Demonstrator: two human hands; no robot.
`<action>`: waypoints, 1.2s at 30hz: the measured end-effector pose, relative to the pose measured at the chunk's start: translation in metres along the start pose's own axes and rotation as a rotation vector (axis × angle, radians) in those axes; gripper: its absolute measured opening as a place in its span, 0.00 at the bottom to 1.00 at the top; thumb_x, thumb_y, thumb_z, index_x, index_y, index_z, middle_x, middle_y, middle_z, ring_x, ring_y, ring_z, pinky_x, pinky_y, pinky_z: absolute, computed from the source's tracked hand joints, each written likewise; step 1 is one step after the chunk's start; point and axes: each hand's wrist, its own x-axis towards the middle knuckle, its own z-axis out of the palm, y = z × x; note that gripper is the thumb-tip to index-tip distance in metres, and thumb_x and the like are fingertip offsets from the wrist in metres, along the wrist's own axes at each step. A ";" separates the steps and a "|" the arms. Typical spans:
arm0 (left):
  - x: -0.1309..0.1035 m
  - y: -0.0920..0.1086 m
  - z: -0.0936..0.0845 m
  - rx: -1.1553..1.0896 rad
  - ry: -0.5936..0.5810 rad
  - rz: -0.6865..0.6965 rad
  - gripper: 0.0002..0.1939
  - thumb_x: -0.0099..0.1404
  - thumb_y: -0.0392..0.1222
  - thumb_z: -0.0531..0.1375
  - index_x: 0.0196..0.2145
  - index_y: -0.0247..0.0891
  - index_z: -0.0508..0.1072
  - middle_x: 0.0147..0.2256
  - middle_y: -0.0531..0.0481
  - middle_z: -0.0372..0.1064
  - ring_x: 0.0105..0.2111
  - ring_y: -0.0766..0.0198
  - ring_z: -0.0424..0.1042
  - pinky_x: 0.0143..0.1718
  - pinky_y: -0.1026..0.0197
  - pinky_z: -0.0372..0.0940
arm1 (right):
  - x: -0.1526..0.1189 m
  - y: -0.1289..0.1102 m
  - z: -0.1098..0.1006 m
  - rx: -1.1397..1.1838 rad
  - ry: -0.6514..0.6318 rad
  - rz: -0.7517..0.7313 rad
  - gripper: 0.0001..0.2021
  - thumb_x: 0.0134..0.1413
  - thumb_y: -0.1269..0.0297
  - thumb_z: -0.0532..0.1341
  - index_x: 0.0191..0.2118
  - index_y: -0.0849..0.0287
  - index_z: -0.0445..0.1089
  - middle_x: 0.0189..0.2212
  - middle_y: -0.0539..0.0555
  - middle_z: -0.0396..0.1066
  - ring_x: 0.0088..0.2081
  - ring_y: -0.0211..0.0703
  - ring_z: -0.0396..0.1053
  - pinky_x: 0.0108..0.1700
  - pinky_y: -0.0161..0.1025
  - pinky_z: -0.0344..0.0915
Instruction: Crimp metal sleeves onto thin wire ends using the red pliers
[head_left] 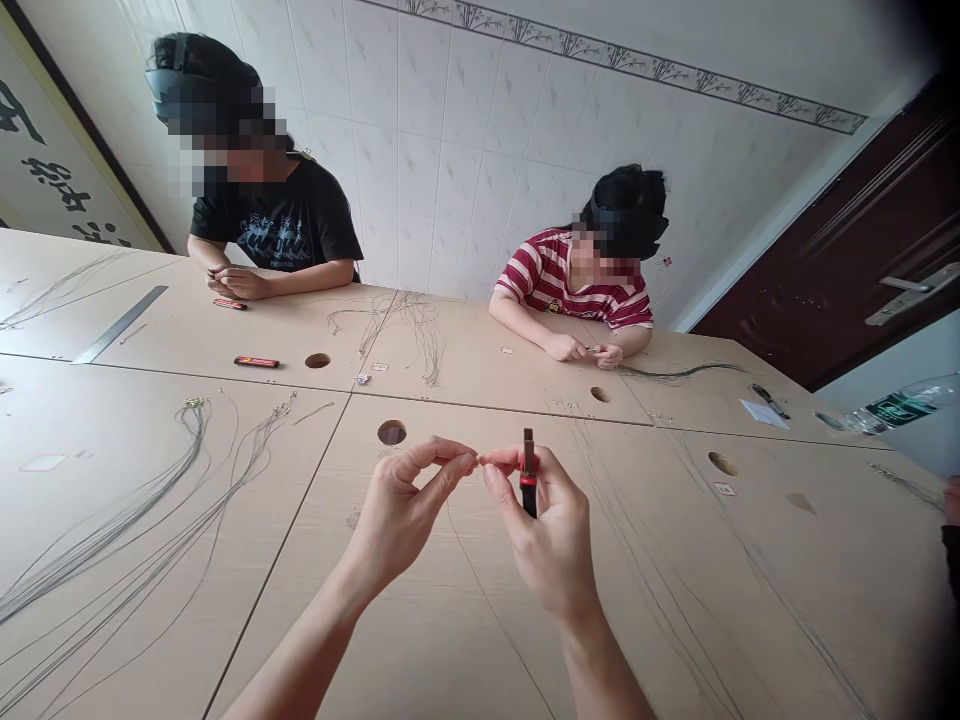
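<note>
Two hands raised above the worktop [465, 610], fingertips meeting at centre. Left hand [397, 515]: grip narrow, thumb and forefinger pinched on something too small to identify, possibly the end of a thin wire. Right hand [551, 530]: grip closed on a small red-and-black tool [529, 470], held upright between thumb and fingers, dark tip pointing up; forefinger extended to touch the left fingertips. Tool held in the air, clear of the worktop, just right of the pinch point.

Worktop: pale wood panels joined edge to edge, with round cable holes [391, 432] near the seams. Bundle of thin wires [150, 500] fanned out at left, well apart from both hands. Further loose wires [420, 330] near the far centre. Metal ruler [120, 323] at far left. Flat red-and-black object [256, 362] lying near another hole, beyond the wire bundle.

Two other persons seated at the far side. Person in a black shirt [285, 225], hands together on the worktop. Person in a red-striped shirt [555, 280], hands together over a small item, wires trailing to the side. Plastic bottle [900, 405] at the right edge. Dark door [847, 260] behind, white tiled wall beside.
</note>
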 end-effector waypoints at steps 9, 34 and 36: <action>-0.001 0.002 0.002 0.051 -0.021 -0.003 0.08 0.68 0.43 0.59 0.33 0.43 0.76 0.32 0.54 0.76 0.32 0.66 0.71 0.31 0.66 0.63 | -0.001 -0.003 0.002 -0.035 0.000 -0.002 0.00 0.59 0.66 0.61 0.36 0.55 0.69 0.32 0.49 0.73 0.35 0.37 0.72 0.38 0.32 0.69; 0.000 0.005 0.001 0.151 0.014 0.027 0.10 0.68 0.41 0.57 0.30 0.41 0.74 0.29 0.53 0.75 0.31 0.64 0.73 0.31 0.65 0.65 | 0.002 0.001 -0.002 -0.083 0.014 -0.043 0.02 0.61 0.65 0.60 0.38 0.55 0.68 0.34 0.51 0.72 0.37 0.40 0.71 0.39 0.36 0.70; 0.000 0.005 0.001 0.145 0.016 0.038 0.09 0.68 0.41 0.57 0.30 0.41 0.74 0.29 0.53 0.75 0.31 0.65 0.73 0.32 0.66 0.65 | 0.001 0.000 -0.002 -0.083 0.004 -0.032 0.01 0.61 0.65 0.60 0.38 0.55 0.68 0.35 0.51 0.72 0.37 0.39 0.71 0.40 0.36 0.70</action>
